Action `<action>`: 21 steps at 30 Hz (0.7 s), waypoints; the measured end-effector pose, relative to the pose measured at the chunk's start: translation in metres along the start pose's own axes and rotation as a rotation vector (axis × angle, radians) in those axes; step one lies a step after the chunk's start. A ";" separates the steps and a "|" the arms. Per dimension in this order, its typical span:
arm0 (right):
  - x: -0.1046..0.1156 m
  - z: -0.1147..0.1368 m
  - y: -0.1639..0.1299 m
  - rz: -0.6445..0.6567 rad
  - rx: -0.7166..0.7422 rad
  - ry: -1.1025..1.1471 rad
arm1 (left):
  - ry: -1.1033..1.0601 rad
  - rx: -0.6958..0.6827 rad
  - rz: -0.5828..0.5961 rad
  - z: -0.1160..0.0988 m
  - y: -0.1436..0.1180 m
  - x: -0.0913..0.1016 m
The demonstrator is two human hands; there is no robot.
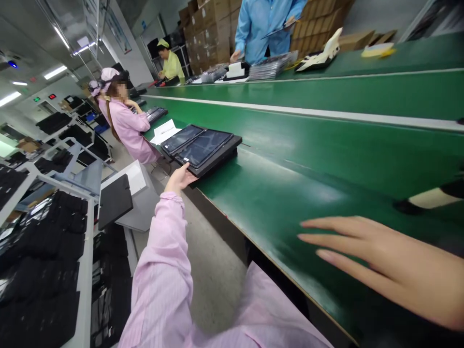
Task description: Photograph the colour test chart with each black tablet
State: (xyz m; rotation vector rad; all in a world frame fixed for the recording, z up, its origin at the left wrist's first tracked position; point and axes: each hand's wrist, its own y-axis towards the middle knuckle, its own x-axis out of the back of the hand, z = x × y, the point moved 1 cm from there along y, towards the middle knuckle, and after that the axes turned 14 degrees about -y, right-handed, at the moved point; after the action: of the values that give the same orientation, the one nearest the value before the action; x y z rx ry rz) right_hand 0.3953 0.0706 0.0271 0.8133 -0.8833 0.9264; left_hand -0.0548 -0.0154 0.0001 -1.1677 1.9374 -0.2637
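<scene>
My left hand [180, 179] reaches out to the near corner of a black foam tray [217, 161] and grips its edge, thumb on top and fingers underneath. Two dark flat screen panels [205, 146] lie side by side in the tray, each with a small white label. The tray rests at the edge of the green workbench [275, 183]. Over the bench at the lower right, my right hand [380, 261] is stretched out with fingers apart, holding nothing. A black and cream object [431, 197] lies beyond it, too blurred to name.
White paper [165, 131] lies behind the tray. A person in pink [126, 121] sits farther along the bench; another in blue [259, 29] stands across it. Stacked panels [271, 67] sit on the far side. Racks of black trays [43, 261] stand at left.
</scene>
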 end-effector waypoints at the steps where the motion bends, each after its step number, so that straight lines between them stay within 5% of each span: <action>1: -0.002 0.003 0.034 0.118 0.010 0.041 | 0.014 -0.014 -0.024 -0.008 0.005 0.003; 3: -0.009 0.008 0.106 0.207 -0.090 0.304 | 0.026 -0.074 -0.078 -0.024 0.017 0.006; 6: -0.033 0.000 0.207 -0.050 -0.533 0.778 | 0.022 -0.177 -0.134 -0.037 0.039 0.005; 10: -0.080 -0.032 0.297 -0.255 -0.753 0.995 | 0.006 -0.286 -0.181 -0.039 0.068 0.000; 15: -0.105 -0.055 0.336 -0.414 -0.829 1.189 | -0.063 -0.424 -0.165 -0.038 0.085 -0.003; 21: -0.106 -0.040 0.319 -0.526 -0.616 1.352 | -0.110 -0.526 -0.068 -0.039 0.071 0.008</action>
State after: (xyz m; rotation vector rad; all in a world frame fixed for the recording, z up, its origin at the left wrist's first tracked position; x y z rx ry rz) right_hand 0.0827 0.1914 -0.0204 -0.2065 0.2631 0.4825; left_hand -0.1304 0.0080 -0.0196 -1.5478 1.9259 0.2908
